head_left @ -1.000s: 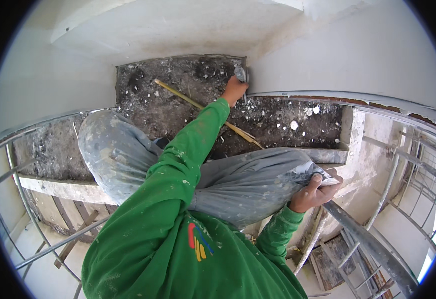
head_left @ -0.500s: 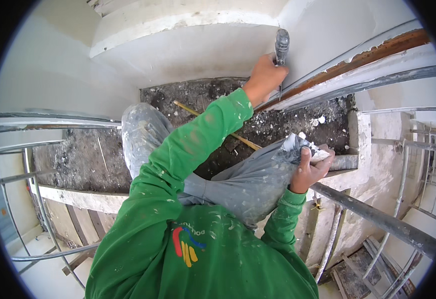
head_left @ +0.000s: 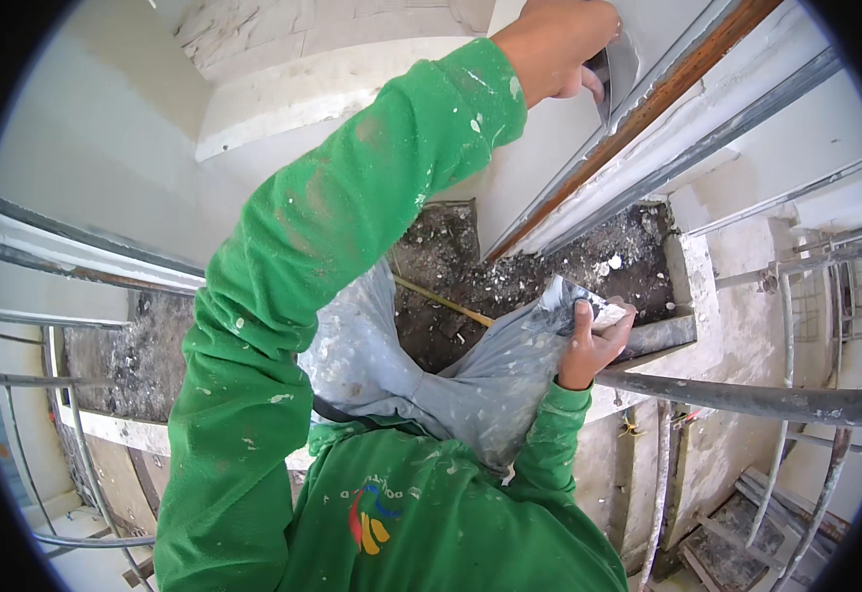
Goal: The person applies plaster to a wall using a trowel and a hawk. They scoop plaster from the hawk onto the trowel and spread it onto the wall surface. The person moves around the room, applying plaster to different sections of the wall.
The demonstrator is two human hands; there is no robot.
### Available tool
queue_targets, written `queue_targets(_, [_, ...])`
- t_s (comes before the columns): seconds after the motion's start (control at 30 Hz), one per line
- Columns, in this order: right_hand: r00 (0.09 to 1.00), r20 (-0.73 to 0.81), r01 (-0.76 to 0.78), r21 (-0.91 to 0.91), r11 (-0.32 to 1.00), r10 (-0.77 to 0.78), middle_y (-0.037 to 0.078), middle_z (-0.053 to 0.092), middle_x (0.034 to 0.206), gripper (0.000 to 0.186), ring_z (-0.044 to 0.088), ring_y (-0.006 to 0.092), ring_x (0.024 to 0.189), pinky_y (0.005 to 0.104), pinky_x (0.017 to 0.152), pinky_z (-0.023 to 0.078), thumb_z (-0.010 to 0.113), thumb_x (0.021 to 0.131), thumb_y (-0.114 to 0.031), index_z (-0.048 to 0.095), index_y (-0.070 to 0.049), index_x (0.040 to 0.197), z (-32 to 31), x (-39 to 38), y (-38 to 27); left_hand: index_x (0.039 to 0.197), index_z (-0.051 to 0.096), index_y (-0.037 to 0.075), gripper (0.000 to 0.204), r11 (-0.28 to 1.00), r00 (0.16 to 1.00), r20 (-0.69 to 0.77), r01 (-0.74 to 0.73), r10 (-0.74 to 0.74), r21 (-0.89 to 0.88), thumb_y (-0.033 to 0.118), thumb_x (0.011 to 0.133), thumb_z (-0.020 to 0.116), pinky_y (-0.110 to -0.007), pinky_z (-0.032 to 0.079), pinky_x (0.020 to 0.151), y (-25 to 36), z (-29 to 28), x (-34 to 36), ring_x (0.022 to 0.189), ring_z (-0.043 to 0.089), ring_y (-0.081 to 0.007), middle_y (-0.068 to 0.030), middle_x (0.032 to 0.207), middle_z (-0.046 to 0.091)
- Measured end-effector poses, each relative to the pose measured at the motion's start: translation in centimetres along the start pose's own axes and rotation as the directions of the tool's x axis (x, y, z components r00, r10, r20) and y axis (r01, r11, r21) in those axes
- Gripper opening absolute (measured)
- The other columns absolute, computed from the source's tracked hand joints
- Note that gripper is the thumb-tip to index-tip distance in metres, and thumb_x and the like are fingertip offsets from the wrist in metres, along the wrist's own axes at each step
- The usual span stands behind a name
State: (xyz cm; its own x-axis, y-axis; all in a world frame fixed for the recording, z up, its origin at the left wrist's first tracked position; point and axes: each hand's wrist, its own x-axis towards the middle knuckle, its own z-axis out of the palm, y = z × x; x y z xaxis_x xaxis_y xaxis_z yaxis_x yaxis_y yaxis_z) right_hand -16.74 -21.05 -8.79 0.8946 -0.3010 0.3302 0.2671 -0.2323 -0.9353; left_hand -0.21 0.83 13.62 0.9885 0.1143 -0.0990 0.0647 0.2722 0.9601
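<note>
My left arm reaches up across the view. My left hand is closed round a putty knife, its handle mostly hidden by the hand. The grey metal blade lies at the wall face beside a brown wooden strip. Lower down, by my right knee, my right hand grips a broad metal scraper, thumb on top. White filler clings to its blade near the fingers. I cannot see its handle.
Dark, rubble-strewn ground lies between the walls, with a yellow stick across it. A grey metal pipe runs beside my right forearm. Scaffold bars stand at the left. Boards lie far below at the lower right.
My left hand has risen up the wall with the putty knife, turning it so the blade's flat side shows. My right hand keeps its hold on the scraper, nearly in place.
</note>
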Motion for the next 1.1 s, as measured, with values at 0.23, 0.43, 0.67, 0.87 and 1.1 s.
queue_targets(0.23, [0.998, -0.053, 0.035, -0.047, 0.998, -0.037, 0.002, 0.048, 0.081, 0.039, 0.043, 0.011, 0.071, 0.0264, 0.061, 0.039, 0.08, 0.077, -0.018, 0.052, -0.001, 0.097, -0.2, -0.2, -0.5, 0.123, 0.043, -0.005, 0.043, 0.967, 0.932, 0.323, -0.089, 0.166, -0.239, 0.004, 0.082, 0.048, -0.077, 0.028, 0.094, 6.9, 1.8, -0.2, 0.11, 0.047, -0.0439, -0.0207, 0.11, 0.051])
queue_targets(0.43, [0.999, 0.036, 0.016, -0.019, 1.0, -0.015, 0.002, 0.052, 0.082, 0.03, 0.045, 0.0098, 0.073, 0.0259, 0.064, 0.041, 0.074, 0.081, -0.012, 0.051, -0.001, 0.096, 0.0, 0.0, -0.8, 0.126, 0.043, -0.006, 0.045, 0.978, 0.947, 0.275, -0.124, 0.167, -0.168, 0.002, 0.081, 0.047, -0.079, 0.025, 0.095, 13.1, 3.7, -0.9, 0.119, 0.043, -0.045, -0.0221, 0.123, 0.05])
queue_targets(0.67, [0.997, 0.022, 0.069, -0.074, 0.995, -0.068, 0.004, 0.051, 0.072, 0.037, 0.045, 0.0134, 0.066, 0.0315, 0.06, 0.041, 0.08, 0.076, -0.018, 0.051, -0.001, 0.091, 1.0, 1.0, 0.4, 0.124, 0.043, -0.01, 0.042, 0.958, 0.894, 0.349, -0.241, 0.281, -0.153, 0.001, 0.084, 0.042, -0.077, 0.029, 0.096, 20.5, 4.9, -3.6, 0.127, 0.036, -0.0471, -0.0265, 0.128, 0.047])
queue_targets(0.87, [0.994, 0.088, 0.066, -0.06, 0.996, -0.06, 0.006, 0.054, 0.069, 0.035, 0.049, 0.0152, 0.063, 0.0333, 0.058, 0.042, 0.079, 0.077, -0.018, 0.051, 0.0, 0.084, 2.5, 1.8, -0.1, 0.129, 0.028, -0.017, 0.045, 0.969, 0.911, 0.345, -0.245, 0.224, 0.019, 0.002, 0.091, 0.04, -0.073, 0.042, 0.091, 28.7, 7.9, -3.0, 0.124, 0.036, -0.0532, -0.034, 0.131, 0.039])
queue_targets(1.1, [0.998, 0.066, 0.023, -0.049, 0.999, -0.019, 0.01, 0.056, 0.067, 0.037, 0.051, 0.0169, 0.061, 0.0347, 0.057, 0.043, 0.08, 0.076, -0.021, 0.051, 0.001, 0.08, 2.4, 2.6, 2.3, 0.129, 0.02, -0.021, 0.05, 0.956, 0.955, 0.063, -0.291, 0.289, 0.026, 0.009, 0.094, 0.041, -0.069, 0.047, 0.087, 32.9, 11.3, -7.7, 0.119, 0.04, -0.0591, -0.0404, 0.127, 0.039])
